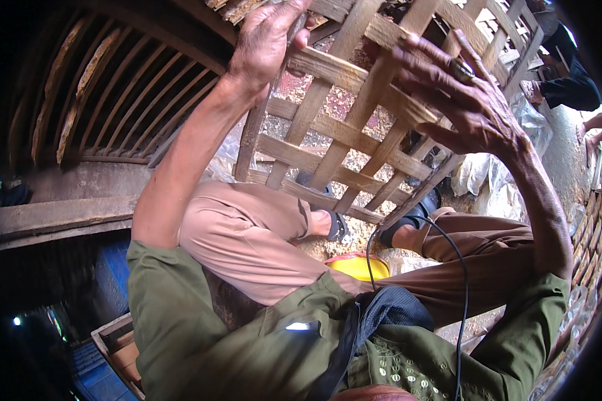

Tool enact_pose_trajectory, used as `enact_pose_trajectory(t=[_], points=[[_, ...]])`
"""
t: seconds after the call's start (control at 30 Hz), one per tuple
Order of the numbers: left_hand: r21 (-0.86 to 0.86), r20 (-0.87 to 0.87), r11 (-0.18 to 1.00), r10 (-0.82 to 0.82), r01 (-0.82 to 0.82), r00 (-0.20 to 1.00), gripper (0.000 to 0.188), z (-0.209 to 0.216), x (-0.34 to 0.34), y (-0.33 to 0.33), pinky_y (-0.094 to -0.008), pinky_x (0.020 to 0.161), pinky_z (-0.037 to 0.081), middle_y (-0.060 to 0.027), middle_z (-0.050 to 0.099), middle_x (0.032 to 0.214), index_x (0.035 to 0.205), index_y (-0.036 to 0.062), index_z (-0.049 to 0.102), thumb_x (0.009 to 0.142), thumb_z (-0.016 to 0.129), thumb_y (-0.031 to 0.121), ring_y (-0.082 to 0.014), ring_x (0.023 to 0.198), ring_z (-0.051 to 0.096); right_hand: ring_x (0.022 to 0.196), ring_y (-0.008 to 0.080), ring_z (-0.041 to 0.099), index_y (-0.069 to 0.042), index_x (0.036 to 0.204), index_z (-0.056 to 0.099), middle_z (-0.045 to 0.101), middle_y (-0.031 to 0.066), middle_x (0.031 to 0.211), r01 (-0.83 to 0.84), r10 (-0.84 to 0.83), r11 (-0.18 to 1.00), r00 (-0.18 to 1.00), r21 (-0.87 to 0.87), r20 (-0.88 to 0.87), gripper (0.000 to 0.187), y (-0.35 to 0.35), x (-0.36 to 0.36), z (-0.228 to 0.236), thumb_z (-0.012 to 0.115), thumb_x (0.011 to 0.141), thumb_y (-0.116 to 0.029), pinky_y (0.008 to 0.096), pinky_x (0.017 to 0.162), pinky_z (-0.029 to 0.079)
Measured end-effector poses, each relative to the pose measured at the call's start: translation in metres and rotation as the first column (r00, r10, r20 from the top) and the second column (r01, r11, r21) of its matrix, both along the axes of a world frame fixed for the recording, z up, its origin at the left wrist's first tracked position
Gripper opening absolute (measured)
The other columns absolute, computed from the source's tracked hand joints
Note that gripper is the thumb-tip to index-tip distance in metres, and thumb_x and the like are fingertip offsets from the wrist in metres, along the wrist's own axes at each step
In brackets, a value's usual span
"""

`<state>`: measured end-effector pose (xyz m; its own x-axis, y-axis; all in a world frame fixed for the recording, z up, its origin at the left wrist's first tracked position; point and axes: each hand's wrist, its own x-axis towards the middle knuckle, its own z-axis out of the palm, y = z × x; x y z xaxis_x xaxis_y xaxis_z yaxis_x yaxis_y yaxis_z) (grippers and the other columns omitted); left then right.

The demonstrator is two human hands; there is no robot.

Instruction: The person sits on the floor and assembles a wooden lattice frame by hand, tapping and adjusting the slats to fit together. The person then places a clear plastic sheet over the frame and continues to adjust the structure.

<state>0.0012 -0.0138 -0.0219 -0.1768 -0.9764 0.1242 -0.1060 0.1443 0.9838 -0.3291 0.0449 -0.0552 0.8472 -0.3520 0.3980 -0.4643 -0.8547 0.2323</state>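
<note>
An open-weave panel of flat bamboo strips (326,127) stands tilted in front of me, above my knees. My left hand (264,47) is closed round its left edge strip near the top. Against the upper right of the weave lies my right hand (458,93), its fingers spread over the strips and a ring on one of them. The tips of some right fingers are hard to make out among the strips. Through the gaps show pale shavings on the ground. The panel's top runs out of the picture.
A yellow basin (358,266) sits on the ground between my legs. Wooden slats (114,87) and a ledge (67,217) line the left side. Crumpled clear plastic (491,184) lies at right, near another person's foot (595,130). A black cable (463,267) hangs across my front.
</note>
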Motion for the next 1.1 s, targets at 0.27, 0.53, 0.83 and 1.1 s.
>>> enact_pose_trajectory(t=[0.27, 0.53, 0.83, 1.1], points=[[0.037, -0.169, 0.998, 0.047, -0.041, 0.984, 0.044, -0.006, 0.017, -0.008, -0.0289, 0.074, 0.056, 0.0054, 0.045, 0.063, 0.076, 0.0162, 0.055, 0.113, 0.058, 0.039, -0.0089, 0.053, 0.043, 0.165, 0.0278, 0.025, -0.022, 0.164, 0.047, 0.026, 0.005, 0.179, 0.033, -0.021, 0.984, 0.997, 0.173, -0.069, 0.091, 0.021, 0.035, -0.006, 0.083, 0.084, -0.049, 0.072, 0.132, 0.005], [-0.002, -0.164, 0.99, 0.137, -0.139, 0.977, 0.036, -0.015, 0.028, -0.017, -0.0311, 0.039, 0.042, 0.0036, 0.051, 0.065, 0.089, 0.0141, 0.063, 0.111, 0.061, 0.042, -0.0116, 0.05, 0.05, 0.146, 0.0318, 0.057, -0.004, 0.115, 0.078, 0.069, 0.0158, 0.14, -0.197, 0.192, 0.975, 0.98, 0.108, 0.052, 0.046, 0.018, 0.028, -0.01, 0.086, 0.083, -0.036, 0.0674, 0.127, 0.032], [0.004, -0.175, 0.984, 0.175, -0.177, 0.969, 0.043, -0.016, 0.039, -0.022, -0.0336, 0.037, 0.044, 0.0019, 0.052, 0.065, 0.076, 0.0164, 0.057, 0.109, 0.063, 0.044, -0.014, 0.047, 0.052, 0.151, 0.0269, 0.052, -0.013, 0.129, 0.078, 0.058, 0.0085, 0.16, 0.018, -0.017, 1.0, 0.998, -0.016, 0.057, 0.051, -0.011, -0.03, -0.002, 0.088, 0.086, -0.039, 0.0604, 0.127, 0.036], [0.199, -0.145, 0.953, 0.26, -0.229, 0.955, 0.043, 0.009, 0.026, -0.001, -0.0337, 0.038, 0.044, 0.0015, 0.054, 0.067, 0.083, 0.0151, 0.059, 0.107, 0.064, 0.051, -0.0146, 0.049, 0.053, 0.15, 0.0372, 0.052, -0.006, 0.13, 0.069, 0.06, 0.013, 0.157, 0.065, -0.092, 0.991, 0.966, 0.119, 0.242, 0.049, -0.006, -0.019, -0.011, 0.088, 0.089, -0.025, 0.0599, 0.124, 0.041]])
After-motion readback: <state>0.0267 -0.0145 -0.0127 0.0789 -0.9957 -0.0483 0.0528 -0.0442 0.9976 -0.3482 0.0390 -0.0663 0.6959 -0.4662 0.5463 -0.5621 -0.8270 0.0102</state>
